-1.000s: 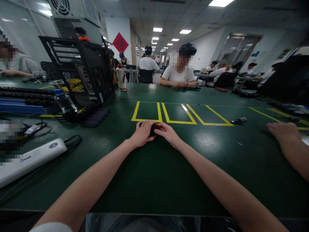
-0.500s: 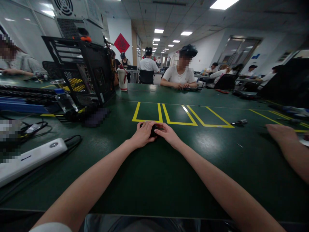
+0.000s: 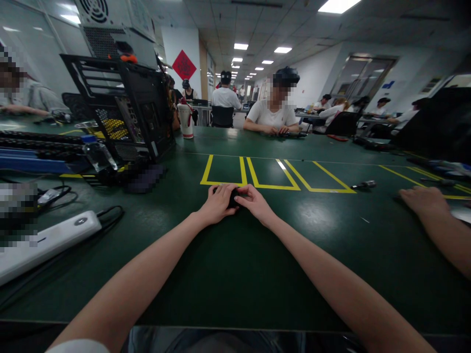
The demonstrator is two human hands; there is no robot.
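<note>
A small black object (image 3: 233, 197) lies between my hands on the green table (image 3: 235, 274), just in front of the yellow taped outlines. Most of it is covered, so I cannot make out its kind. From its left side my left hand (image 3: 220, 203) wraps over it, fingers curved across the top and thumb towards me. My right hand (image 3: 256, 205) is closed against its right side, thumb and fingers bent inward at the object. Both forearms reach in from the near table edge.
Yellow tape (image 3: 275, 187) marks frames beyond my hands. Left are a white power strip (image 3: 47, 242), a water bottle (image 3: 98, 154), a black computer case (image 3: 121, 108) and a cup (image 3: 186, 120). A screwdriver-like tool (image 3: 364, 185) and another person's hand (image 3: 423, 198) are right. Someone sits opposite.
My two hands stay in place around the black object. The other person's hand at the right has shifted slightly left, and the view has moved a little.
</note>
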